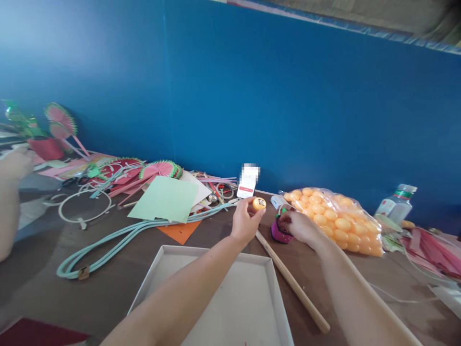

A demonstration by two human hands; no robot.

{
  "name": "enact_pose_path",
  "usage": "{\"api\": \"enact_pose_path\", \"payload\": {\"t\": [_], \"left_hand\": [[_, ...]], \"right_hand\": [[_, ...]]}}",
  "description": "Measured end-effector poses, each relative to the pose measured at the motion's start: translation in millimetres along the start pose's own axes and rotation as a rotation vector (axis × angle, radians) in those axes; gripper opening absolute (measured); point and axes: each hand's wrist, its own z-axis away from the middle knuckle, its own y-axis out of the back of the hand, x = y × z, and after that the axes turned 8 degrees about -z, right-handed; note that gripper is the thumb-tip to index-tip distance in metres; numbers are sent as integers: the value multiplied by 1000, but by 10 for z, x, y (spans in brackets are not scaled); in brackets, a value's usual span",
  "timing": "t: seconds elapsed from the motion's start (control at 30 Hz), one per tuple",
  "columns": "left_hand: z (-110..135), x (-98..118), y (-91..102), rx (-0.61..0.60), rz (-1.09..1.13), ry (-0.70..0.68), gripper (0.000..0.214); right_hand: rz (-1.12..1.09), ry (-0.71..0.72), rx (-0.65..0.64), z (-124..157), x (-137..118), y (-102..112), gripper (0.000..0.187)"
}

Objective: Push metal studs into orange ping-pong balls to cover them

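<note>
Between the thumb and fingers of my left hand [245, 220] is a small orange ball [259, 203] with a dark mark on the side facing me. My right hand [298, 225] reaches into a small purple container [280, 234] with something green at its rim; its fingertips are hidden inside, so what they touch does not show. A wooden stick [293, 283] lies on the table just below both hands. Under my left forearm sits a shallow white box lid [230, 298]. A clear bag of orange balls [334, 221] rests right beside my right hand.
A phone [248, 181] leans at the blue wall [288, 96]. Left are a pale blue tube coil [118, 245], green paper [163, 198], a white ring [85, 206] and paper fans [160, 169]. A clear bottle [398, 204] stands right. Another person's arm [10, 197] enters at far left.
</note>
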Motion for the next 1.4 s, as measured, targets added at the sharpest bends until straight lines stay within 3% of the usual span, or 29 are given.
{"api": "enact_pose_path", "payload": {"t": [0.1, 0.3, 0.47, 0.67, 0.87, 1.13, 1.4], "left_hand": [[1, 17, 3, -5, 5, 18, 34], [-1, 26, -5, -13, -21, 31, 35], [-13, 33, -13, -26, -29, 50, 36], [-4, 20, -16, -46, -11, 51, 35], [4, 12, -20, -51, -43, 60, 36], [14, 4, -24, -61, -66, 48, 38], [18, -33, -59, -110, -30, 56, 40]], "right_hand": [[-330, -16, 65, 18, 70, -11, 12], [-1256, -224, 199, 127, 100, -135, 15], [-1659, -283, 223, 210, 103, -190, 20], [-1772, -202, 198, 263, 143, -236, 24], [-1735, -128, 221, 347, 119, -211, 37], [-1657, -125, 259, 397, -107, -191, 34], [-1631, -57, 233, 433, -147, -256, 30]]}}
